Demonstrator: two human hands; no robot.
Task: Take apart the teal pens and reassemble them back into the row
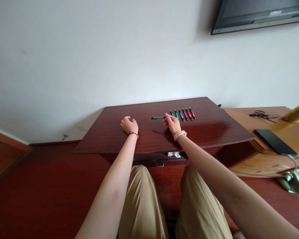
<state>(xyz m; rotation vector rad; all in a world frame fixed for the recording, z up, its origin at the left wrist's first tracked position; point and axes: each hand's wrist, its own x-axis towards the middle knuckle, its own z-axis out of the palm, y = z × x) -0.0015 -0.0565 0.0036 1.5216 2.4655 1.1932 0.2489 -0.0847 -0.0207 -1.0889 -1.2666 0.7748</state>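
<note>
My right hand (172, 124) is closed in a pinch on a teal pen with black ends (158, 117), held nearly level above the table and pointing left. Just beyond and to the right of that hand lies a row of pens: several teal ones (181, 115) on the left and several red ones (188, 114) on the right, side by side and slightly slanted. My left hand (129, 125) rests near the table's left half with its fingers curled in. A small dark spot shows between its thumb and fingers, too small to name.
The dark red wooden table (144, 139) stands against a white wall. Beneath its top, a shelf holds a crumpled white thing (174, 154). On a lighter cabinet (241, 116) at right are a black phone (275, 141), a black cable (262, 115) and a yellow bottle (297, 113). A television (261, 15) hangs above.
</note>
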